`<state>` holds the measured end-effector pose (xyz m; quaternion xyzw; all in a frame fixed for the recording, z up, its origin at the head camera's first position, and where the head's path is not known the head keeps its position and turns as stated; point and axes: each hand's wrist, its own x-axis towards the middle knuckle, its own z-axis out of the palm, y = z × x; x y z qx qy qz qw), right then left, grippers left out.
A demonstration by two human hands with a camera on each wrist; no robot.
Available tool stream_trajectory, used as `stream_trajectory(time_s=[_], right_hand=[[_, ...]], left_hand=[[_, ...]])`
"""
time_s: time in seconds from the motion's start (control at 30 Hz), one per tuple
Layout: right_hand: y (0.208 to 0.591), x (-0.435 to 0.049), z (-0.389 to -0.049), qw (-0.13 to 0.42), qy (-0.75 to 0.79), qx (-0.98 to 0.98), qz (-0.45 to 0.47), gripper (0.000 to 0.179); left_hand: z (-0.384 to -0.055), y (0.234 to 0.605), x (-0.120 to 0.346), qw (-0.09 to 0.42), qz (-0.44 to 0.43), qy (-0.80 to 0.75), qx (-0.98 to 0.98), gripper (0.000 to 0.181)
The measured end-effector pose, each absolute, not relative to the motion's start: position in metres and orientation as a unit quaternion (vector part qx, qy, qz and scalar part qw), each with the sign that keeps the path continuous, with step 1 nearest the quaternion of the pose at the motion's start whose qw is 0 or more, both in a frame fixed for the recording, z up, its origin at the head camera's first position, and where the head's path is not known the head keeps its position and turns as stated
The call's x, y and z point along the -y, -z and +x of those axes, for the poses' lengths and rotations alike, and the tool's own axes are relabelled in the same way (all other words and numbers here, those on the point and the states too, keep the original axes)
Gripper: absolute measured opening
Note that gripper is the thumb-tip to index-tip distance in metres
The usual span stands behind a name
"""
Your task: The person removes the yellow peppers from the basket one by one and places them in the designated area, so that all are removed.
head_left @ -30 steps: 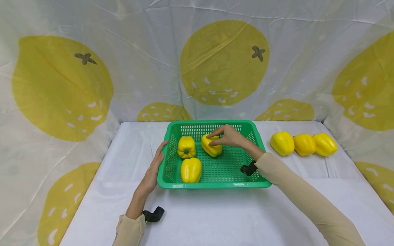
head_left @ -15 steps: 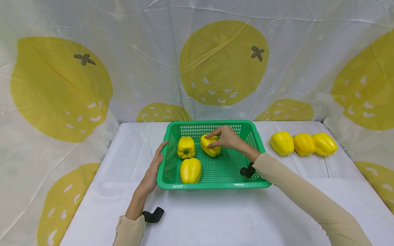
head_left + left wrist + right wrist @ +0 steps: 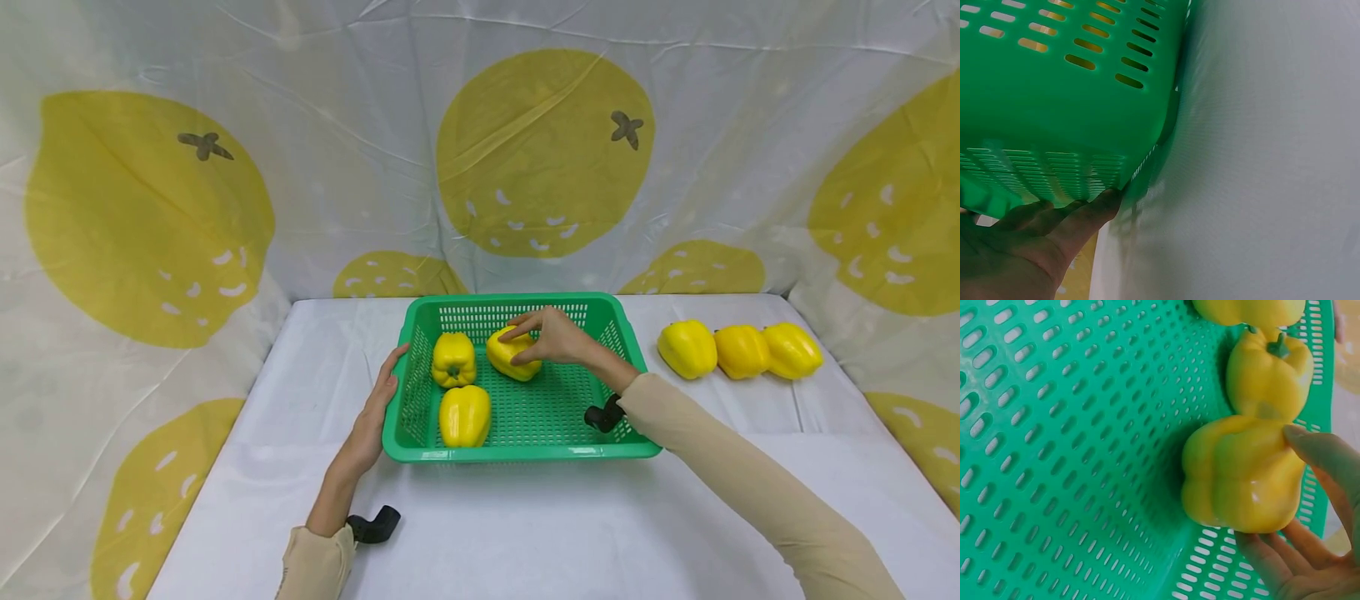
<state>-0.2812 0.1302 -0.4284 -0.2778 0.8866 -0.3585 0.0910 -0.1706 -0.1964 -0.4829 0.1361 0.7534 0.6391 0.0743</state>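
My right hand [image 3: 558, 336] pinches a yellow bell pepper [image 3: 1235, 478] between thumb and fingers, inside the green plastic basket [image 3: 522, 452]. In the right wrist view the thumb presses one side of the pepper and the fingers the opposite side. Two more yellow bell peppers lie at the left in the basket: a back one [image 3: 453, 360], whose green stem shows in the right wrist view, and a front one [image 3: 465, 417]. Outside, my left hand [image 3: 370, 423] rests against the basket's left wall, its fingers [image 3: 1088, 220] stretched along the slotted side.
Several things share the white-covered table [image 3: 517, 533]. To the right of the basket, three yellow bell peppers lie in a row: a left one [image 3: 687, 349], a middle one [image 3: 742, 352] and a right one [image 3: 792, 351]. A lemon-print cloth [image 3: 360, 167] hangs behind.
The pepper in my right hand has turned slightly, and its left end sits a little further left. My left hand and the basket hold their place.
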Motion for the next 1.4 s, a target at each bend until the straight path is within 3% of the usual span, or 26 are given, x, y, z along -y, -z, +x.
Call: stream_trajectory(time_s=[0.67,0.97,1.4], right_hand=[[0.4299,-0.1335,-0.2809,0.113,0.377,-0.874,-0.285,0.044],[0.4272,-0.1373,-0.2818,0.183,0.391,-0.845,-0.316,0.046],[0.4302,-0.1344,-0.2818,0.171,0.389,-0.845,-0.324,0.046]], left_hand=[[-0.1706,0.4842,0.1970,0.076,0.140,-0.638,-0.753,0.050],[-0.1712,0.4840,0.1973,0.075,0.139,-0.637,-0.754,0.051],[-0.1703,0.4842,0.1968,0.074,0.138,-0.640,-0.753,0.050]])
